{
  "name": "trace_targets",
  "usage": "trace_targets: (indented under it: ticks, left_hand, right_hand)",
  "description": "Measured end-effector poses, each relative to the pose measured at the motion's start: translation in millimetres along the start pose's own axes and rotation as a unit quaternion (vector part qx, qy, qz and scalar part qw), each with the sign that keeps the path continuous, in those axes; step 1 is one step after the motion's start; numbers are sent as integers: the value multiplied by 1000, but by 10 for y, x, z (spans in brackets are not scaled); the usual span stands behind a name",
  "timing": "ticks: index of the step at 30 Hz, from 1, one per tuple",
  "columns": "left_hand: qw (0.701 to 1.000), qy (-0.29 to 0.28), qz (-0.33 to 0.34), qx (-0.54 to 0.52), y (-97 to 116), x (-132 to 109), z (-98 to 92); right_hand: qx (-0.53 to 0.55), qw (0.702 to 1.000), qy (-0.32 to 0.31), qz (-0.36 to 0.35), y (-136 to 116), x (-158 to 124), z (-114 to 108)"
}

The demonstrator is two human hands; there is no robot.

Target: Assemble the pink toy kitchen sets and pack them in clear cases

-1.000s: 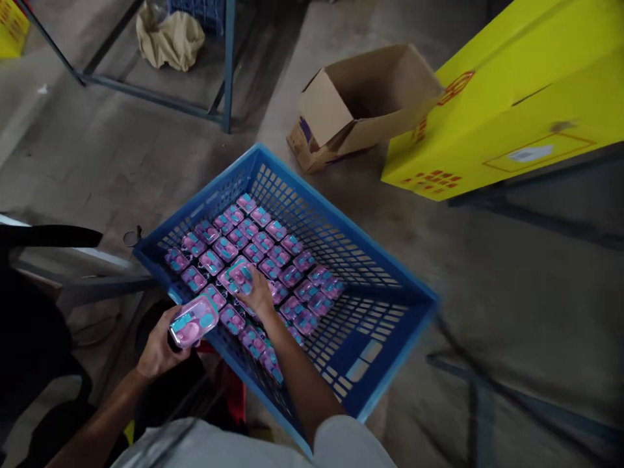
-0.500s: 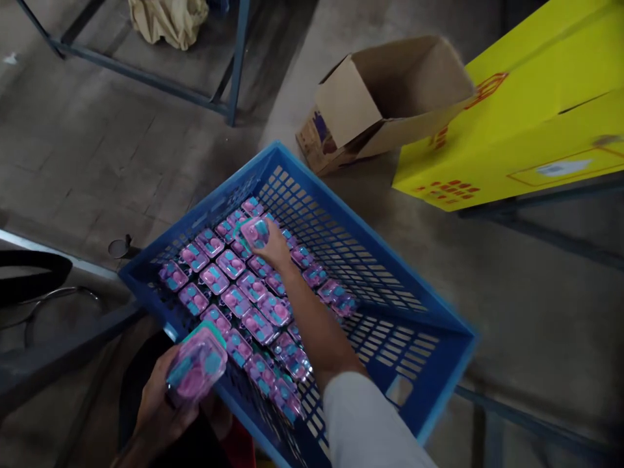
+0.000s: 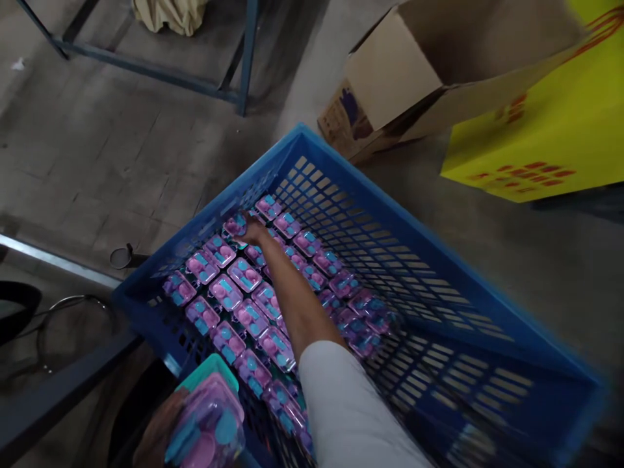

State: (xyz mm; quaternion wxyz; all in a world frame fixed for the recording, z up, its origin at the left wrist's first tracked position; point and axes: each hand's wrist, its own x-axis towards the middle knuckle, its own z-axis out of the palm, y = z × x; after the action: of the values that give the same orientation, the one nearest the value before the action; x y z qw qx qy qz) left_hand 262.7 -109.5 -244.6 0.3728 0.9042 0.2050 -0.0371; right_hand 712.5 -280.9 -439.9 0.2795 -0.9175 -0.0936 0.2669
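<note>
My right hand (image 3: 251, 229) reaches far into a blue plastic crate (image 3: 390, 221), its fingers round a small clear plastic case (image 3: 236, 225) with pink and blue pieces inside. Below that hand, rows of similar cases (image 3: 227, 292) cover part of the crate's floor. Close to the camera, my left hand (image 3: 163, 426) grips another clear case (image 3: 207, 422) with a teal edge and pink and blue contents, over the crate's near rim. Most of the left fingers are hidden behind this case.
An open cardboard box (image 3: 390, 71) stands beyond the crate, with a yellow box (image 3: 536, 156) at its right. A metal frame (image 3: 146, 68) with crumpled brown paper (image 3: 170, 14) is at the upper left. A dark metal bar (image 3: 68, 393) runs along the lower left.
My right hand has moved leftward and down with its case to the crate's far left side. The case in my left hand now appears nearer and lower in view.
</note>
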Motion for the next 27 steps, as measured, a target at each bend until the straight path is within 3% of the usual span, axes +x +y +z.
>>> trace_targets:
  ticks: [4, 6, 8, 10, 11, 14, 15, 17, 20, 24, 27]
  left_hand:
    - [999, -10, 0, -44, 81, 18, 21]
    - [998, -13, 6, -60, 170, 46, 27]
    - [996, -43, 24, -68, 280, 136, 20]
    - [992, -86, 51, -71, 380, 310, 5]
    - [990, -104, 66, -71, 420, 425, 3]
    - [982, -129, 116, -79, 523, 823, 71]
    - [977, -139, 140, -85, 564, 955, 132]
    - [963, -159, 189, -105, 667, 1193, 315]
    - [946, -189, 223, -142, 851, 1479, 689]
    - [951, -208, 159, -166, 976, 1752, 1128]
    - [940, -246, 106, -211, 890, 1812, 1267]
  right_hand:
    - [27, 1000, -6, 3, -71, -51, -48]
    - [56, 998, 25, -3, -112, -156, -157]
    - [96, 992, 80, -29, -141, -408, -333]
    - [162, 979, 78, -100, -157, -854, -539]
    - [207, 965, 31, -157, -164, -1142, -634]
    - [291, 877, -222, -311, -190, -2080, -799]
    - [295, 867, -247, -318, -197, -2350, -803]
    - [300, 890, -207, -275, -190, -2731, -755]
    - [296, 936, -66, -179, -78, -2862, -646]
    - [255, 952, 78, -147, 146, -2670, -571]
    - [219, 953, 157, -141, 224, -2703, -421]
